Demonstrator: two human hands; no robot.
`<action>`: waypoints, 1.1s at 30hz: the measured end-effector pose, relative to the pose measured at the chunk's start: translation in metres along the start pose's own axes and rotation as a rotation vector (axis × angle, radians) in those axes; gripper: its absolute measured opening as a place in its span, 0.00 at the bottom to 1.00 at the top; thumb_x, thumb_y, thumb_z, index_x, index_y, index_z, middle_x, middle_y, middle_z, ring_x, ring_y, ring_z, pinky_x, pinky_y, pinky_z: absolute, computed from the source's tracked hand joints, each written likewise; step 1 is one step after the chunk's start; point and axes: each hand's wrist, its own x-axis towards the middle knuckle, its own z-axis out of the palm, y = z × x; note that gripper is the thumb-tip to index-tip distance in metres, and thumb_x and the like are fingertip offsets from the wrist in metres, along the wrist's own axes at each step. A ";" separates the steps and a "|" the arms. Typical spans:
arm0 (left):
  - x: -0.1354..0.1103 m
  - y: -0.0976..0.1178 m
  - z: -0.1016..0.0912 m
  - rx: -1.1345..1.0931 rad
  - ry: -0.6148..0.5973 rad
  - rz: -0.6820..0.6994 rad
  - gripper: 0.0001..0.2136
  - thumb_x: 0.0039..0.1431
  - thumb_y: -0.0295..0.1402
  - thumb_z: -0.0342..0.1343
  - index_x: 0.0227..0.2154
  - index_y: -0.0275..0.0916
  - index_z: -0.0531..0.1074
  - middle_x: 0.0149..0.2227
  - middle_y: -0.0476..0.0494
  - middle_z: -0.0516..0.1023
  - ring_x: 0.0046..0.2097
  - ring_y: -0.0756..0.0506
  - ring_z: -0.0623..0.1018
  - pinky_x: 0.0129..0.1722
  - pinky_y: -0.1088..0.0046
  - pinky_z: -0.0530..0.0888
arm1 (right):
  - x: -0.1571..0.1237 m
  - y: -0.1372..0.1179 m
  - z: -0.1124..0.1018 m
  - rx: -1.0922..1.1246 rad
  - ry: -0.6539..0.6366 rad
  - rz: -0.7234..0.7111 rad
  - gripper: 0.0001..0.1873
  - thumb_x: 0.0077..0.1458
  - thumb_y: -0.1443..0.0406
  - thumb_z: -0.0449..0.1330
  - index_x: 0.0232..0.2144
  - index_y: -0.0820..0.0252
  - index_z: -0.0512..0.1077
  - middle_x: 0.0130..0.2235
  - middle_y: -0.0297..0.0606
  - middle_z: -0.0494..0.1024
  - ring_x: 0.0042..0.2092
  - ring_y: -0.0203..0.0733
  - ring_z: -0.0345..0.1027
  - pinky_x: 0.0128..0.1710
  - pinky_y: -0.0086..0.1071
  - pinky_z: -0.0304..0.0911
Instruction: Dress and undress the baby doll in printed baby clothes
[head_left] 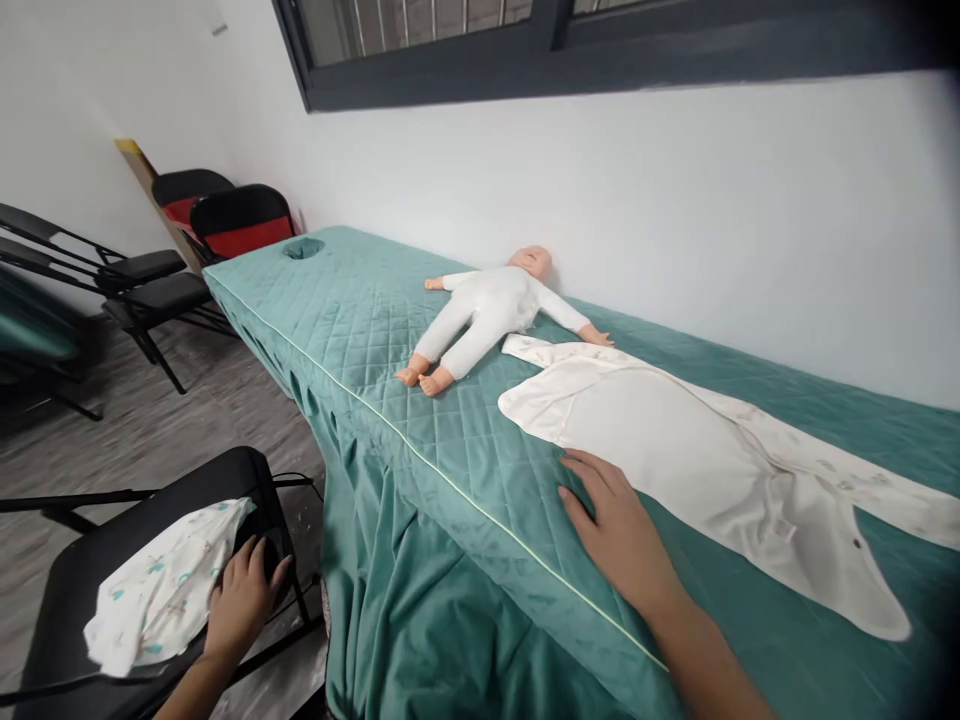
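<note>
garment (675,435) on quilted green bed (352,310), white wall (712,210), window (450,70), black chair (217,482)

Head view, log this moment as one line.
left hand: open, at printed cloth on chair; right hand: open, by white garment; doll: lying face up on green cover

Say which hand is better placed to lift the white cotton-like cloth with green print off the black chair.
Probably the left hand: it is at the edge of that cloth. The right hand is farther off, over the green quilted bed, beside a white fabric garment.
</note>
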 end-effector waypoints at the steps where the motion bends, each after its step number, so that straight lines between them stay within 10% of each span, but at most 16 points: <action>1: 0.000 -0.004 0.000 0.007 -0.023 0.001 0.30 0.63 0.49 0.42 0.63 0.38 0.61 0.66 0.30 0.62 0.67 0.28 0.63 0.59 0.43 0.67 | -0.001 0.000 0.000 0.003 0.000 0.000 0.15 0.65 0.57 0.53 0.53 0.48 0.69 0.57 0.41 0.73 0.59 0.56 0.67 0.55 0.58 0.69; 19: 0.006 -0.011 0.009 0.037 0.025 0.147 0.31 0.57 0.48 0.45 0.61 0.38 0.65 0.64 0.31 0.67 0.63 0.26 0.69 0.59 0.45 0.68 | -0.004 -0.013 -0.016 0.142 -0.039 0.081 0.14 0.68 0.60 0.51 0.53 0.49 0.69 0.62 0.40 0.67 0.62 0.49 0.64 0.59 0.48 0.68; 26: 0.061 0.157 -0.083 -0.542 0.295 0.346 0.23 0.63 0.47 0.52 0.57 0.43 0.67 0.61 0.35 0.69 0.64 0.34 0.68 0.65 0.49 0.65 | 0.091 0.010 -0.020 0.366 0.118 0.096 0.16 0.62 0.59 0.57 0.52 0.48 0.70 0.60 0.40 0.68 0.62 0.49 0.64 0.59 0.47 0.68; 33: 0.214 0.327 -0.166 -0.985 0.295 0.285 0.20 0.63 0.43 0.53 0.54 0.40 0.70 0.58 0.36 0.73 0.58 0.40 0.74 0.57 0.61 0.74 | 0.265 0.072 0.004 0.296 0.311 0.340 0.31 0.56 0.57 0.58 0.61 0.56 0.63 0.64 0.49 0.62 0.62 0.50 0.64 0.62 0.45 0.63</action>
